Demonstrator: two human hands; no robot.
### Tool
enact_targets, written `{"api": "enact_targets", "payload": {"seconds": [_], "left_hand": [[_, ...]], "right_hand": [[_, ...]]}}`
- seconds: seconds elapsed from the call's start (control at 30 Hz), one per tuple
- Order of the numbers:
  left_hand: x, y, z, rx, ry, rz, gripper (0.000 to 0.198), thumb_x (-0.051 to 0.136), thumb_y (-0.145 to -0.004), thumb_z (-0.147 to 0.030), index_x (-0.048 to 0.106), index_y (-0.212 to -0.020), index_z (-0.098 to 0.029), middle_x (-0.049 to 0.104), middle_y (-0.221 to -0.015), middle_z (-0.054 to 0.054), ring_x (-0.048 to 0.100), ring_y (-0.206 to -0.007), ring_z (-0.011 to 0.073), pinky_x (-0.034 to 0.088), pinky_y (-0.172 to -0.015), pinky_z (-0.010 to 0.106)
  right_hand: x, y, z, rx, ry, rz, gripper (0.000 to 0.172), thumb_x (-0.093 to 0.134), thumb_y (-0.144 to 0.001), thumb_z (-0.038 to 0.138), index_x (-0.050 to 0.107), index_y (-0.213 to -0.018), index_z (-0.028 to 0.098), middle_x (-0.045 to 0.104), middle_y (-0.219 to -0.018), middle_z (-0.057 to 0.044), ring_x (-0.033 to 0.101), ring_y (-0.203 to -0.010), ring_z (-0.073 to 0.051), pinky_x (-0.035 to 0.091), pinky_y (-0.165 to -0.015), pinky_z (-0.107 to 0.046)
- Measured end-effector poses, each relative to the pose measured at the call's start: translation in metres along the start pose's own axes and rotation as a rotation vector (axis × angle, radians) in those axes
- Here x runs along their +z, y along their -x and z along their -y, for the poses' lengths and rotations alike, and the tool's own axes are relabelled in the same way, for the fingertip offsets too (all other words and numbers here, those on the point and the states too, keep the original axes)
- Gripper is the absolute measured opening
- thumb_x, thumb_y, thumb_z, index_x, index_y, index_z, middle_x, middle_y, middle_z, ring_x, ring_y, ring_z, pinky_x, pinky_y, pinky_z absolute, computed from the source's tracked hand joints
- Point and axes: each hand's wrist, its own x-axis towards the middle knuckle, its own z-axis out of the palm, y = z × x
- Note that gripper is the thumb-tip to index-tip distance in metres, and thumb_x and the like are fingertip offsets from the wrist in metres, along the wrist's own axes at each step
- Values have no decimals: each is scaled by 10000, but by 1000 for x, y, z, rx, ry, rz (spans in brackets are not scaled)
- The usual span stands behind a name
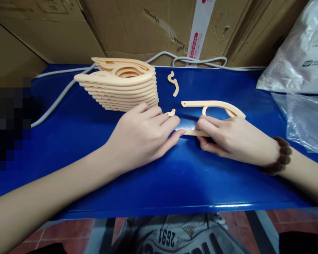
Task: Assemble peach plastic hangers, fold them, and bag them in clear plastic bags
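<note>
My left hand is closed, its fingers curled round a small cream plastic hook, of which only one end shows. The left thumb tip touches the end of a cream plastic hanger's lower arm. My right hand grips that folding hanger; its upper arm, with a small hole at the tip, stays in sight, while my fingers hide much of the middle. Another S-shaped plastic hook lies on the blue table just beyond both hands.
A tall stack of cream folding hangers stands behind my left hand. White cable runs along the back of the blue table, against cardboard boxes. Clear plastic bags lie at the right.
</note>
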Motion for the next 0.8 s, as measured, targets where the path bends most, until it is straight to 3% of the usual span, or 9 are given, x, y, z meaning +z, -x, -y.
{"api": "enact_targets", "payload": {"seconds": [0.17, 0.33, 0.57, 0.8], "left_hand": [[-1, 1, 1, -147, -76, 122, 393, 393, -1067, -387, 682, -945, -151, 717, -786, 107, 696, -801, 280, 347, -511, 355], [5, 1, 0, -286, -62, 223, 362, 478, -1024, -460, 631, -990, -134, 711, -956, 161, 678, -905, 321, 333, -516, 345], [9, -1, 2, -359, 329, 280, 119, 521, -994, -271, 558, -907, -197, 652, -815, 2, 602, -637, 153, 351, -522, 264], [8, -1, 2, -350, 342, 204, 67, 452, -907, -179, 507, -940, -199, 636, -788, 1, 588, -583, 147, 351, -528, 262]], "right_hand": [[-1, 2, 0, 42, -7, -27, 147, 407, -999, 198, 539, -943, 164, 700, -834, -52, 550, -509, -118, 233, -507, -292], [0, 1, 1, 82, 35, -29, 153, 417, -985, 212, 563, -1001, 167, 710, -788, -40, 583, -528, -136, 214, -501, -294], [2, 1, 2, 111, 88, -52, 277, 397, -1044, 319, 613, -1079, 150, 702, -733, -48, 618, -573, -171, 257, -515, -300], [3, 2, 2, 111, 70, -69, 339, 419, -1072, 347, 702, -1071, 160, 737, -768, -43, 630, -579, -157, 272, -531, -293]]}}
